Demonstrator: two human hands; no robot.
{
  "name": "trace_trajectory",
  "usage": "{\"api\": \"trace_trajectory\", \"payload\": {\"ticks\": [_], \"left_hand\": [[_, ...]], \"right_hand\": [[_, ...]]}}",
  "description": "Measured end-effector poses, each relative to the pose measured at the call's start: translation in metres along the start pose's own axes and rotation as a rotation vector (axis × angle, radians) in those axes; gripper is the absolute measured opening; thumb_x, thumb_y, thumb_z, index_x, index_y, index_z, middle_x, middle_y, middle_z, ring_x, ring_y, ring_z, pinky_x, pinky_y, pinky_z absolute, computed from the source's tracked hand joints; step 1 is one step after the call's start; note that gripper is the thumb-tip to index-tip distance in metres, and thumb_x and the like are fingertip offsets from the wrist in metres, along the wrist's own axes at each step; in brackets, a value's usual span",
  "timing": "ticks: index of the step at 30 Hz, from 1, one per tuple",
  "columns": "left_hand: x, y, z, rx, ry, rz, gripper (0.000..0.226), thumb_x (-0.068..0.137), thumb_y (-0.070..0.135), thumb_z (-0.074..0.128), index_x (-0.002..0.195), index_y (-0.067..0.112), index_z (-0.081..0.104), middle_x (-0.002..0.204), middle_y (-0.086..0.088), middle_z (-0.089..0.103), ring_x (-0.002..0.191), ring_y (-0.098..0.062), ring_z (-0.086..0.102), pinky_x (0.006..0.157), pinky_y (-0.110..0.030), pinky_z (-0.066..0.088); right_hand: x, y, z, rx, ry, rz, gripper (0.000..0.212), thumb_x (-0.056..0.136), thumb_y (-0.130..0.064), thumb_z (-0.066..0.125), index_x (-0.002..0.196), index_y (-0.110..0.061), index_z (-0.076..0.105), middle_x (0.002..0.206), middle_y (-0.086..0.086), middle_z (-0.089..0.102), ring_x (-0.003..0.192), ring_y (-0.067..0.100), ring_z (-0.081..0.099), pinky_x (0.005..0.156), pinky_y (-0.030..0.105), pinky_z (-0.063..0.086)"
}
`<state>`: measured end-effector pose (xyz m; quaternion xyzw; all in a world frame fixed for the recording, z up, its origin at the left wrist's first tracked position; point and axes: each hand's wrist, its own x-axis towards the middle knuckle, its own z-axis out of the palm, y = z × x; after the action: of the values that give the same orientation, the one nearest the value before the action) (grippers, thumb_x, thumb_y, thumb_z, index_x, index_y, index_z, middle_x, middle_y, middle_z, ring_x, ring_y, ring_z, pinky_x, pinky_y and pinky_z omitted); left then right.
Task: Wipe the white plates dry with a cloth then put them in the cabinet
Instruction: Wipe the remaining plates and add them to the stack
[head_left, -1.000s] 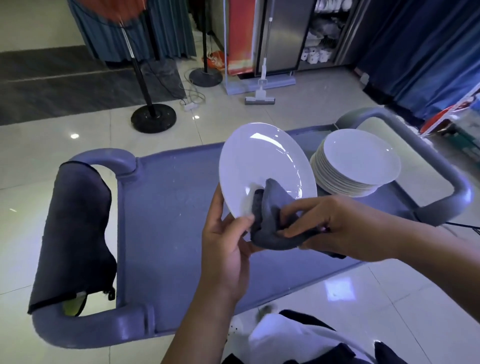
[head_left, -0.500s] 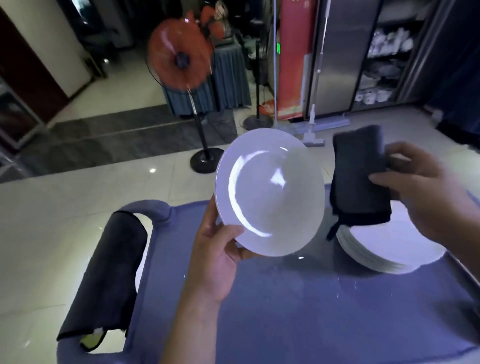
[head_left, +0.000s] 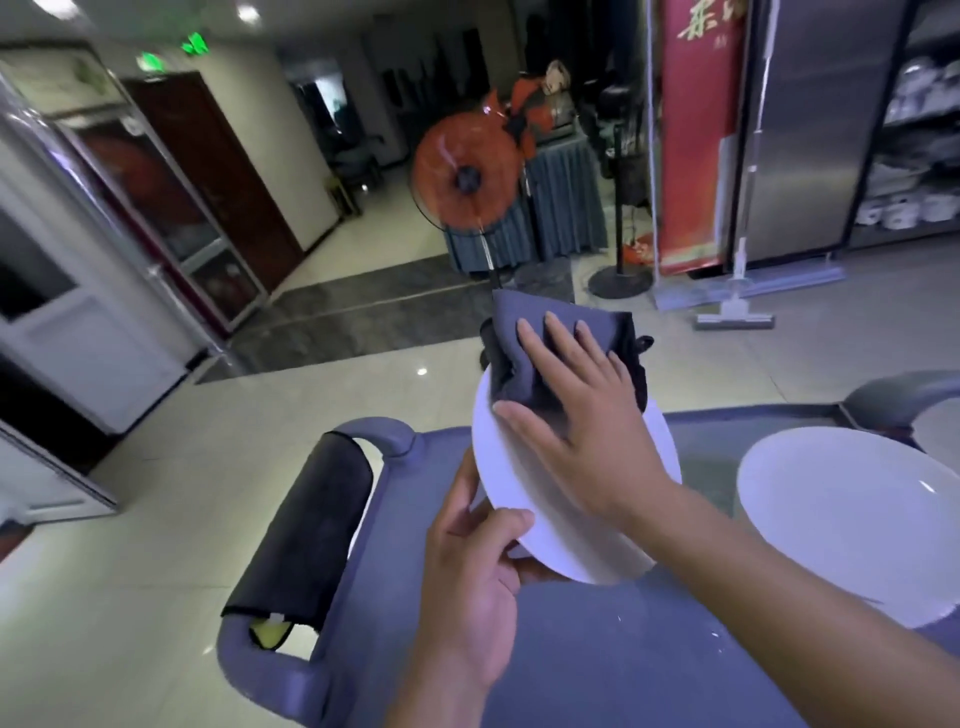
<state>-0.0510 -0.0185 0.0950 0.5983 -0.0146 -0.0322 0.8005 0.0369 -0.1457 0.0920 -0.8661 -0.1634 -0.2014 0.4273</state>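
Cloth of a dark colour hangs over the left handle of the blue cart, a spare well apart from the work. Just right of it the left hand holds the white plate by its near lower edge, thumb curled over the face and the other fingers tucked behind, so the plate stands tilted above the cart top. Further right, the grey wiping cloth lies bunched over the plate's far upper rim, and the right hand presses it flat with straight, spread fingers, the forearm reaching in from the lower right. At the right edge the stack of white plates sits on the cart, waiting; the cabinet is probably the shelving with white crockery far off at upper right. The risk, as I judge it, lies in the one-sided hold: a hard push at the top could lever the plate out of the left hand's pinch, the more so if the surface is wet, and it would fall on the cart or the tiled floor. The loose cloth could also slide off the rim.
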Motion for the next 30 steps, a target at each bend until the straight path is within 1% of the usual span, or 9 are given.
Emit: {"api": "trace_trajectory", "payload": {"ticks": [3, 5, 13, 16, 19, 22, 27, 29, 30], "left_hand": [[-0.008, 0.004, 0.013, -0.011, 0.012, 0.032, 0.062, 0.079, 0.005, 0.051, 0.133, 0.032, 0.065, 0.126, -0.009, 0.071, 0.108, -0.025, 0.067, 0.078, -0.057, 0.059], [-0.013, 0.009, 0.021, -0.017, 0.028, 0.057, 0.062, 0.079, 0.005, 0.051, 0.133, 0.032, 0.066, 0.128, -0.01, 0.071, 0.112, -0.026, 0.068, 0.077, -0.056, 0.058], [-0.027, 0.03, 0.03, -0.068, 0.004, 0.081, 0.065, 0.074, 0.002, 0.049, 0.129, 0.031, 0.069, 0.124, -0.013, 0.073, 0.111, -0.032, 0.071, 0.067, -0.044, 0.06], [-0.031, 0.034, 0.032, -0.058, 0.011, 0.112, 0.059, 0.071, 0.003, 0.051, 0.12, 0.028, 0.074, 0.121, -0.014, 0.073, 0.103, -0.03, 0.073, 0.069, -0.044, 0.061], [-0.035, 0.039, 0.03, -0.089, 0.025, 0.175, 0.055, 0.069, 0.001, 0.052, 0.114, 0.022, 0.076, 0.11, -0.015, 0.074, 0.089, -0.026, 0.074, 0.056, -0.038, 0.058], [-0.037, 0.041, 0.029, -0.098, 0.04, 0.211, 0.058, 0.068, 0.0, 0.052, 0.117, 0.022, 0.075, 0.11, -0.015, 0.074, 0.091, -0.026, 0.073, 0.054, -0.038, 0.057], [-0.034, 0.043, 0.016, -0.103, 0.118, 0.272, 0.055, 0.069, -0.001, 0.053, 0.111, 0.026, 0.076, 0.112, -0.011, 0.073, 0.096, -0.026, 0.069, 0.066, -0.041, 0.059], [-0.031, 0.044, 0.009, -0.057, 0.182, 0.298, 0.056, 0.068, -0.002, 0.055, 0.108, 0.03, 0.077, 0.11, -0.007, 0.073, 0.098, -0.025, 0.067, 0.073, -0.043, 0.055], [-0.03, 0.043, 0.005, -0.035, 0.203, 0.308, 0.057, 0.068, -0.003, 0.056, 0.109, 0.032, 0.076, 0.111, -0.005, 0.073, 0.099, -0.024, 0.067, 0.074, -0.044, 0.055]], "right_hand": [[-0.006, -0.008, -0.001, 0.046, 0.018, -0.003, 0.065, 0.094, -0.065, 0.029, 0.155, -0.043, 0.027, 0.165, -0.015, 0.014, 0.155, 0.013, -0.001, 0.124, 0.049, 0.003], [-0.014, -0.013, -0.009, 0.108, -0.033, -0.017, 0.062, 0.095, -0.064, 0.026, 0.154, -0.045, 0.029, 0.164, -0.019, 0.014, 0.154, 0.005, -0.004, 0.124, 0.046, 0.001], [-0.061, -0.026, -0.042, 0.257, -0.117, -0.124, 0.049, 0.096, -0.06, 0.036, 0.144, -0.054, 0.042, 0.159, -0.035, 0.019, 0.151, -0.006, -0.004, 0.124, 0.043, -0.003], [-0.077, -0.027, -0.055, 0.358, -0.124, -0.142, 0.045, 0.094, -0.058, 0.043, 0.138, -0.055, 0.05, 0.156, -0.039, 0.022, 0.151, -0.007, -0.001, 0.123, 0.035, -0.007], [-0.09, -0.026, -0.056, 0.368, -0.1, -0.184, 0.043, 0.093, -0.056, 0.048, 0.136, -0.053, 0.054, 0.155, -0.038, 0.026, 0.151, -0.005, 0.004, 0.121, 0.028, -0.006], [-0.096, -0.026, -0.056, 0.367, -0.075, -0.192, 0.041, 0.092, -0.057, 0.05, 0.133, -0.055, 0.056, 0.153, -0.039, 0.028, 0.151, -0.005, 0.008, 0.119, 0.022, -0.003], [-0.112, -0.014, -0.054, 0.307, -0.122, -0.134, 0.042, 0.09, -0.07, 0.045, 0.129, -0.06, 0.056, 0.15, -0.042, 0.032, 0.15, -0.007, 0.012, 0.12, 0.024, -0.003], [-0.12, -0.009, -0.048, 0.424, -0.072, -0.022, 0.04, 0.09, -0.071, 0.047, 0.127, -0.06, 0.058, 0.147, -0.039, 0.04, 0.146, -0.011, 0.019, 0.12, 0.02, 0.008], [-0.122, -0.008, -0.045, 0.589, -0.023, 0.136, 0.035, 0.093, -0.064, 0.051, 0.125, -0.055, 0.063, 0.144, -0.034, 0.047, 0.142, -0.013, 0.028, 0.116, 0.015, 0.018]]}}
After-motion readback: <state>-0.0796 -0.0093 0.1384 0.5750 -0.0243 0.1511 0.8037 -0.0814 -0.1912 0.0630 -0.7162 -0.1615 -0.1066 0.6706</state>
